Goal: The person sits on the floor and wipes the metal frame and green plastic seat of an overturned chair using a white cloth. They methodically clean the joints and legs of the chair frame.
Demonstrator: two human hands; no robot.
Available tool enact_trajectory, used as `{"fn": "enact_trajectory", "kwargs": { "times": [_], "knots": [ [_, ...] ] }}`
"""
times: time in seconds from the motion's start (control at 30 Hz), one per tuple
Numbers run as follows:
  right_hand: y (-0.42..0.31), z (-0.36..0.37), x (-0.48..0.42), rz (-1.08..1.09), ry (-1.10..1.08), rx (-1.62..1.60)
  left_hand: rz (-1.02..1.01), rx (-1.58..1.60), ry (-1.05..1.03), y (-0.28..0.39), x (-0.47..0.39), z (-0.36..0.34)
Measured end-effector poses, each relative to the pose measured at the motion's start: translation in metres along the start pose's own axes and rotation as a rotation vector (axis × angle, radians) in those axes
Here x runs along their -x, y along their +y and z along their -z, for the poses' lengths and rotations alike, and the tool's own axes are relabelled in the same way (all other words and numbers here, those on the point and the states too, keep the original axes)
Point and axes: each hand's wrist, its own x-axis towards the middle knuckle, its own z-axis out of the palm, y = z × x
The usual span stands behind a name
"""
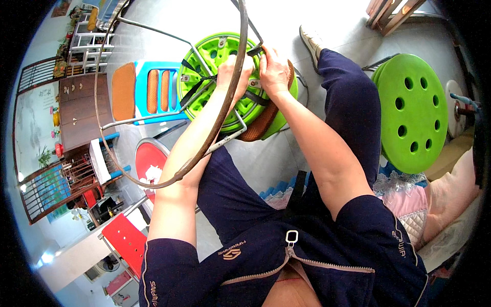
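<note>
An upturned round stool with a green plastic seat [207, 46] is in front of me, its underside facing up. Its bent metal legs [144, 26] rise to a large, worn metal ring [215, 147] that passes over my left forearm. Black straps [193, 92] cross the underside and wrap around the legs. Over the middle of the underside, my left hand [234, 76] is closed on a black strap; its fingertips are hidden. My right hand [275, 71] is at the seat's right rim, its bent fingers gripping a black strap beside a leg.
Beneath the stool show a brown woven pad [262, 124] and another green seat [284, 115]. A blue chair [142, 88] stands left, a red seat [147, 151] below it. Stacked green stools [416, 111] are at right, near another person's arm [448, 199].
</note>
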Motion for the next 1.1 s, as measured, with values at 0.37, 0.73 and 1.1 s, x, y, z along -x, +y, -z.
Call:
{"fn": "enact_trajectory", "kwargs": {
  "times": [0.37, 0.73, 1.1],
  "knots": [
    [0.001, 0.002, 0.000, -0.098, -0.033, -0.101, 0.073, 0.109, -0.068, -0.014, 0.032, 0.038],
    [0.016, -0.008, -0.002, -0.029, 0.034, -0.218, 0.216, 0.558, -0.046, 0.018, 0.021, 0.024],
    [0.011, -0.004, -0.001, -0.044, -0.033, -0.110, -0.001, 0.439, -0.123, -0.002, 0.022, 0.025]
  ]
}}
